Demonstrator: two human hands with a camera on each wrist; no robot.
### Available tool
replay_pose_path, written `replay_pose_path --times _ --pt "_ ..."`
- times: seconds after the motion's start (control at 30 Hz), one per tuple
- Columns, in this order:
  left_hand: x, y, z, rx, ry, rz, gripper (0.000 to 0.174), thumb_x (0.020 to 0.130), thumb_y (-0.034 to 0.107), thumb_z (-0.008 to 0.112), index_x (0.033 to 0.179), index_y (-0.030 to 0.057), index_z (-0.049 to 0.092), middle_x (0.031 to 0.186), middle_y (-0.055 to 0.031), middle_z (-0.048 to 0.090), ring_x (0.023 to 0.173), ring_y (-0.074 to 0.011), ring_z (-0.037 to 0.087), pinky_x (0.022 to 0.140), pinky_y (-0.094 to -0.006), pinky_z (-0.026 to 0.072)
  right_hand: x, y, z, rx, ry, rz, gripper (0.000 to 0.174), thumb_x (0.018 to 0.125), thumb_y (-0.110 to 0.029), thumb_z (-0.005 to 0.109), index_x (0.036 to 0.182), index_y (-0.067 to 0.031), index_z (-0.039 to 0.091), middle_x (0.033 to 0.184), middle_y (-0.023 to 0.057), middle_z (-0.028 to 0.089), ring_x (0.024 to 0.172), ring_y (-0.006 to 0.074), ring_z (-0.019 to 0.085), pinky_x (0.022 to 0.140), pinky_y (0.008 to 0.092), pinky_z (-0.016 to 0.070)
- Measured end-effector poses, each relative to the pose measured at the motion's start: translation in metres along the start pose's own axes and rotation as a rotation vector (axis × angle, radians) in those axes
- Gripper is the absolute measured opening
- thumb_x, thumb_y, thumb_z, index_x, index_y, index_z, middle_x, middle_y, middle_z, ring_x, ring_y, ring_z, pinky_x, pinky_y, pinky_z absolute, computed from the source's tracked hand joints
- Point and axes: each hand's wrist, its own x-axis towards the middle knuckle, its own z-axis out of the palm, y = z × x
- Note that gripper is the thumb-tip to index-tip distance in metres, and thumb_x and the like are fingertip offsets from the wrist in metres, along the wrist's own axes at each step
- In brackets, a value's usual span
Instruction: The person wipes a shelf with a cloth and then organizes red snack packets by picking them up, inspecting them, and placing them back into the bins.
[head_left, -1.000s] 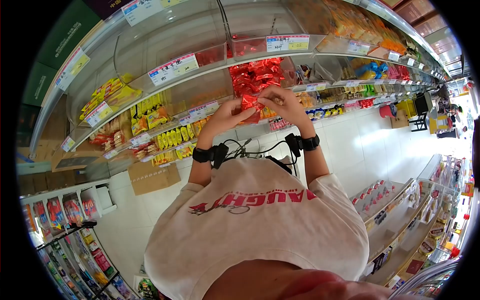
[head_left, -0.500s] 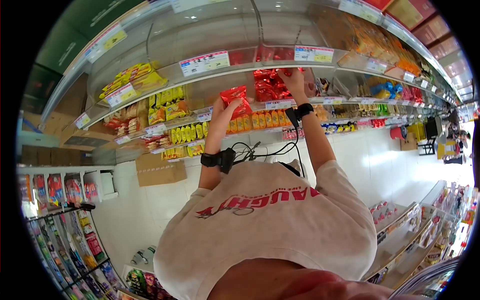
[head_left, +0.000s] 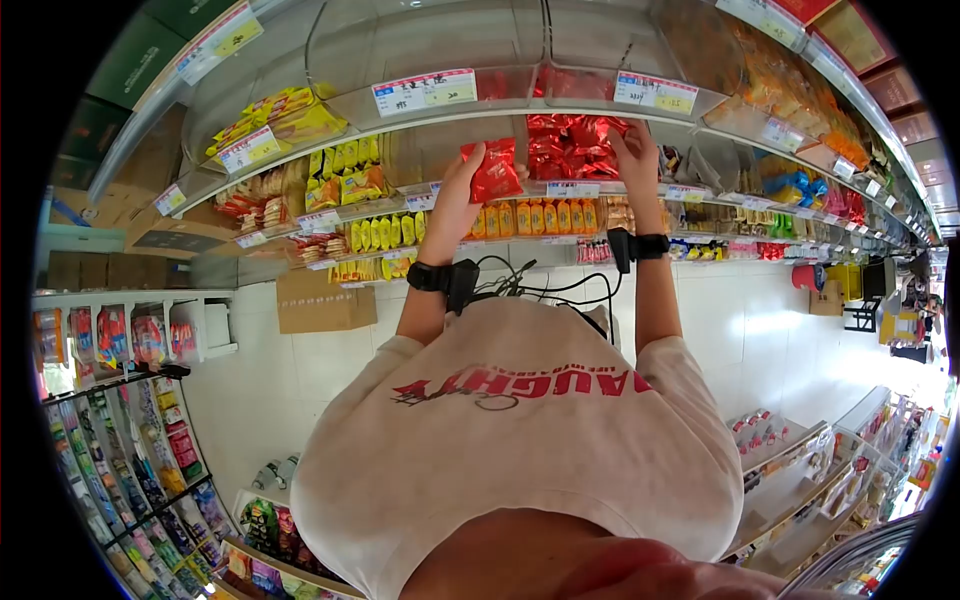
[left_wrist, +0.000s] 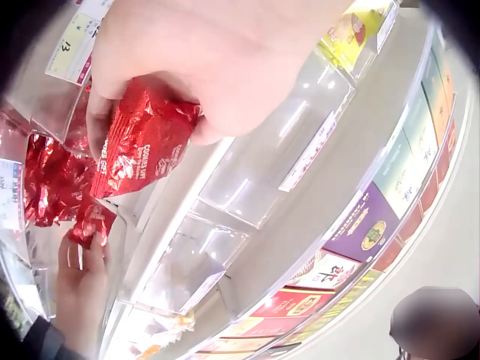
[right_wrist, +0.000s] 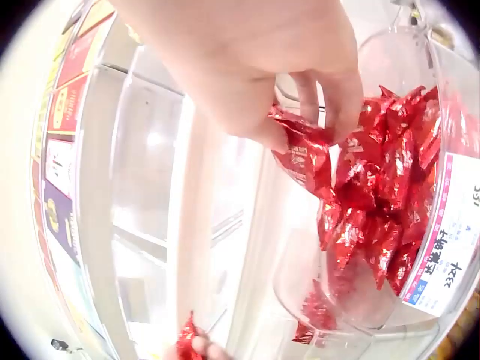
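Two hands work at one shelf, each gripping one red foil packet. The left hand (head_left: 460, 195) pinches its red packet (head_left: 496, 172) between thumb and fingers, in front of the shelf and left of the red pile. The right hand (head_left: 638, 160) has its thumb and fingers closed on a second packet (right_wrist: 304, 154) at one clear bin (right_wrist: 390, 60); whether that packet touches the pile (head_left: 565, 150) cannot be told. The pile holds many red packets, too overlapped to count. One price label (head_left: 572, 190) sits below it, and two larger ones hang along the tier above. Two black wristbands, one per wrist, show. One row of orange packets (head_left: 535, 217) stands lower, and one cardboard box (head_left: 325, 302) rests on the floor.
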Motion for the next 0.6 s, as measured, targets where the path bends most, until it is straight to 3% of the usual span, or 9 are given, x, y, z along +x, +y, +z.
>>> replay_pose_path --times 0.07,0.2,0.27,0.37,0.47,0.57,0.6 --pt "0.004 -0.003 0.006 0.01 0.004 -0.001 0.05 0.105 0.039 0.048 0.13 -0.0036 0.053 0.112 -0.023 0.069 0.104 -0.0357 0.069 0.094 -0.0452 0.0542 -0.022 -0.042 -0.013 0.156 -0.072 0.007 0.035 0.089 -0.011 0.074 0.12 -0.0009 0.06 0.09 0.0036 0.066 0.083 0.0098 0.062 0.072 0.0259 0.0498" --pt "0.013 -0.012 0.015 -0.06 0.011 -0.077 0.046 0.105 0.038 0.049 0.13 -0.0009 0.053 0.121 -0.0179 0.066 0.105 -0.0272 0.069 0.094 -0.0403 0.0544 -0.061 -0.106 -0.016 0.372 -0.219 0.052 0.033 0.091 -0.011 0.073 0.121 -0.0005 0.061 0.099 0.0033 0.067 0.093 0.0109 0.063 0.081 0.0265 0.0522" --pt "0.02 -0.024 0.015 -0.122 0.008 -0.123 0.047 0.105 0.039 0.05 0.132 0.0005 0.052 0.128 -0.0147 0.063 0.109 -0.0239 0.067 0.094 -0.0407 0.0542 -0.07 -0.107 -0.01 0.382 -0.319 0.029 0.034 0.089 -0.009 0.075 0.12 -0.0014 0.063 0.105 0.0048 0.068 0.1 0.0143 0.065 0.089 0.0277 0.0524" --pt "0.01 -0.015 0.046 -0.127 -0.089 -0.247 0.048 0.104 0.041 0.051 0.133 0.003 0.053 0.127 -0.0093 0.063 0.114 -0.0183 0.063 0.093 -0.0374 0.0537 -0.075 -0.112 0.011 0.19 -0.336 -0.226 0.032 0.085 -0.011 0.078 0.113 -0.0023 0.066 0.105 0.0055 0.068 0.099 0.0163 0.065 0.088 0.0287 0.0518" --pt "0.01 -0.022 0.053 0.031 -0.103 -0.235 0.049 0.103 0.041 0.054 0.136 0.0047 0.052 0.124 -0.0078 0.063 0.113 -0.0153 0.062 0.092 -0.0331 0.0526 -0.078 -0.105 0.02 -0.024 -0.222 -0.332 0.03 0.085 -0.014 0.079 0.111 -0.0042 0.068 0.108 0.0069 0.069 0.098 0.0166 0.064 0.086 0.0293 0.0499" --pt "0.006 -0.029 0.044 0.087 -0.066 -0.197 0.046 0.103 0.038 0.057 0.135 0.005 0.053 0.124 -0.0067 0.062 0.112 -0.0131 0.061 0.092 -0.0305 0.0517 -0.085 -0.111 0.026 0.098 -0.228 -0.187 0.03 0.084 -0.014 0.079 0.11 -0.0029 0.069 0.105 0.0068 0.069 0.097 0.0168 0.063 0.087 0.0309 0.0495" --pt "0.006 -0.028 0.04 0.028 -0.114 -0.207 0.042 0.103 0.031 0.058 0.134 0.005 0.051 0.126 -0.0072 0.061 0.113 -0.0151 0.061 0.094 -0.0333 0.052 -0.087 -0.11 0.026 0.068 -0.248 -0.206 0.027 0.085 -0.013 0.077 0.109 -0.0023 0.07 0.106 0.0064 0.069 0.097 0.0162 0.063 0.087 0.0306 0.0494"
